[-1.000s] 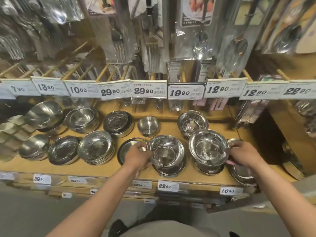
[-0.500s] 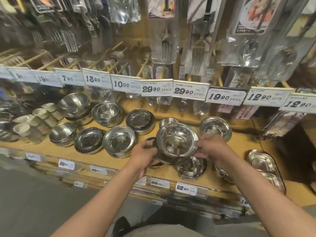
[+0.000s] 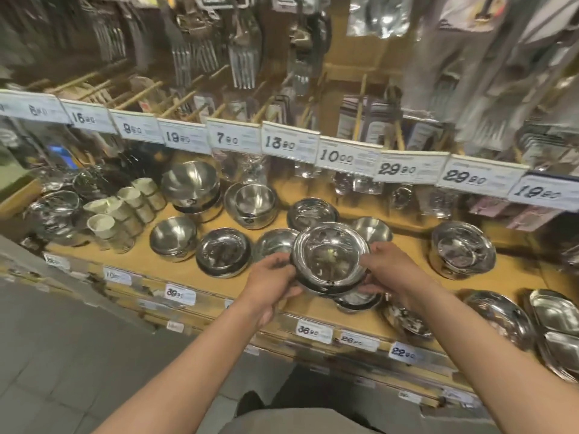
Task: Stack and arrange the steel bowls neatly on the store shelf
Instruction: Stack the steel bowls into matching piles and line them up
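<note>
Above the shelf front, mid-span: you hold one stack of steel bowls (image 3: 330,256) clear of the shelf (image 3: 404,311), rim up, tilted slightly toward you.
Left grip: left hand (image 3: 269,285) is closed on the stack's left rim, fingers curled under the edge, thumb side up.
Right grip: right hand (image 3: 387,267) is clamped on the right rim and underside; fingertips (image 3: 365,289) show below the bowl base.
Load split: both hands sit about level, on opposite sides, so neither is nearer; the stack's centre lies between the grips.
Axis: bowls are round, so there is no long axis to align; only the stacking axis matters, and it leans a little off vertical.
Below the load: another low bowl (image 3: 357,300) sits on the shelf directly under and just right of the held stack, partly hidden by it.
Left neighbours: dark-rimmed bowl (image 3: 224,253) and a plain bowl (image 3: 275,242) stand just beside your left hand, the plain one partly behind the stack.
Right neighbour: a taller bowl stack (image 3: 462,250) stands well apart to the right.
Judgement: the set-down spot probably lies down and slightly right, onto the low bowl.
Need: level the stack before you lower it, and centre it over the bowl beneath.
Risk: nested steel slides easily; a tilted release could shed the top bowl.
</note>
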### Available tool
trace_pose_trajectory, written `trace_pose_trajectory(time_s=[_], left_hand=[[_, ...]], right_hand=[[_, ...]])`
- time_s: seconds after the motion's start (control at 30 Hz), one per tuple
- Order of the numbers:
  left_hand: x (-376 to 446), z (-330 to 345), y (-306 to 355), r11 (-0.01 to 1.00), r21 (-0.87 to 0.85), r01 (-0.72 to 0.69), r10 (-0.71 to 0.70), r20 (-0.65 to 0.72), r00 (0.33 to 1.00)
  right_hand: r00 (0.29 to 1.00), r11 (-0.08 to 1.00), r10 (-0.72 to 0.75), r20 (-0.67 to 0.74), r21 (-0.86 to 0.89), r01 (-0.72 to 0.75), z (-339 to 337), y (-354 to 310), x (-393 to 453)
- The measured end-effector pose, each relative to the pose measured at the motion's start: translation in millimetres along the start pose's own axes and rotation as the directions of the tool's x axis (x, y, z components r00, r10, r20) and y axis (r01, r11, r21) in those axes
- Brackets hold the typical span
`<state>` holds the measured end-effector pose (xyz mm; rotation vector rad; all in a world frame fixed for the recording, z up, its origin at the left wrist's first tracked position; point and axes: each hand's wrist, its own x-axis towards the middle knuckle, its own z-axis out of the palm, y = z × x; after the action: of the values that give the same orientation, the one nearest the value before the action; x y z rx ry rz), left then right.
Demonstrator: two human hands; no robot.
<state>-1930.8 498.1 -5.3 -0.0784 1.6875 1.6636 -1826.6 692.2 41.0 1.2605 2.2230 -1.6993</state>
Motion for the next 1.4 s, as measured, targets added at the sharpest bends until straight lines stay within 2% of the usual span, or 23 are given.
trace_pose_trajectory(time_s=[0.23,0.37,0.53,0.67,0.93,1.07,1.4], left_hand=[[21,-58,35,0.997,-0.078,0.03,-0.019,0.134,0.991],[41,-77,43,1.0,0.02,0.011,-0.013,0.125,0.992],[58,-84,50,0.981,0.189,-0.055,0.037,0.098,0.994],[66,-84,63,0.951,0.302,-0.062,0.046,0.059,0.997],[87,-75,72,0.883,0.458,-0.101,0.062,0.098,0.993],[95,-74,67,0.81,0.573,-0.12,0.075,0.103,0.992],[106,-77,65,0.681,0.714,-0.163,0.098,0.132,0.986]], right_hand=[[0.994,0.993,0.002,-0.113,0.121,0.012,53,-23,8],[0.99,0.975,0.036,-0.133,0.222,-0.006,76,-28,13],[0.99,0.955,0.005,-0.141,0.295,0.037,96,-31,18],[0.988,0.956,-0.01,-0.156,0.289,0.055,104,-38,22],[0.981,0.97,0.041,-0.19,0.242,0.007,106,-46,32],[0.974,0.973,0.067,-0.216,0.231,-0.016,107,-36,36],[0.959,0.978,0.085,-0.272,0.204,-0.029,116,-23,53]])
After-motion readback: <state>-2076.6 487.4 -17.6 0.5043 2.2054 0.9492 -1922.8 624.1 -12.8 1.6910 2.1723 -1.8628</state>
